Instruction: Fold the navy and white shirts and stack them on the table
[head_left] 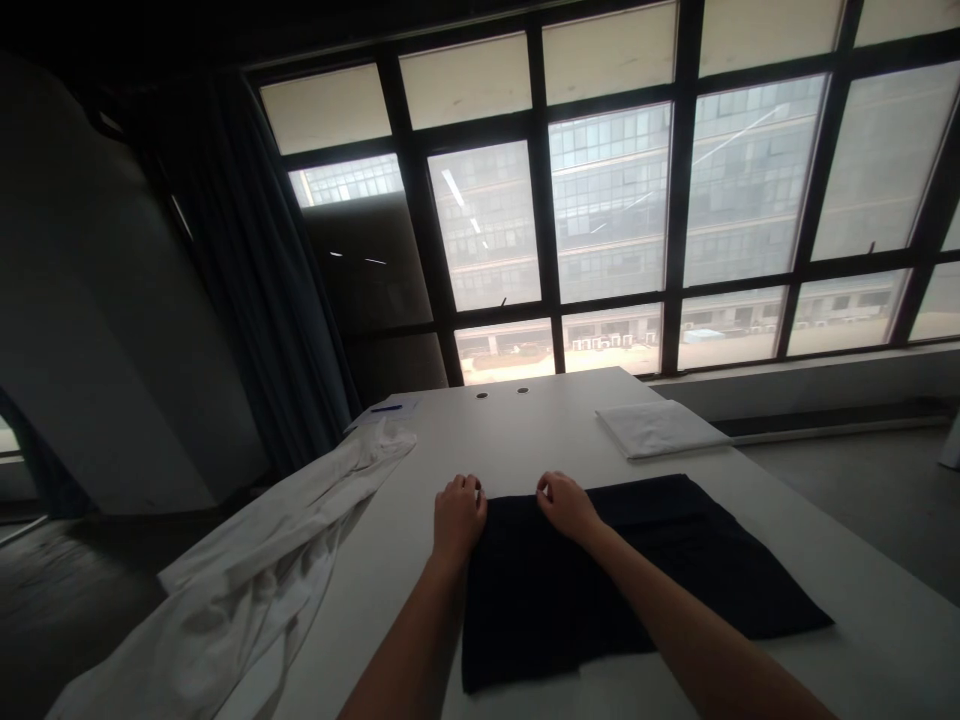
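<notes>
A dark navy cloth (pixel 525 610), perhaps a garment, lies flat and partly folded on the white table (pixel 510 440). At its far left corner, my left hand (pixel 459 512) is closed, fingers curled on the edge. Further right along the same far edge, my right hand (pixel 566 503) pinches the cloth between thumb and fingers. My right forearm crosses over the cloth and hides part of its middle. The cloth's right part spreads out to a corner near the table's right side.
Crumpled white fabric (pixel 247 590) hangs over the table's left edge. A folded white cloth (pixel 656 428) lies at the back right. A blue pen (pixel 387 408) rests on paper at the far left. Two round dark grommets (pixel 523 390) sit near the far edge, before large windows.
</notes>
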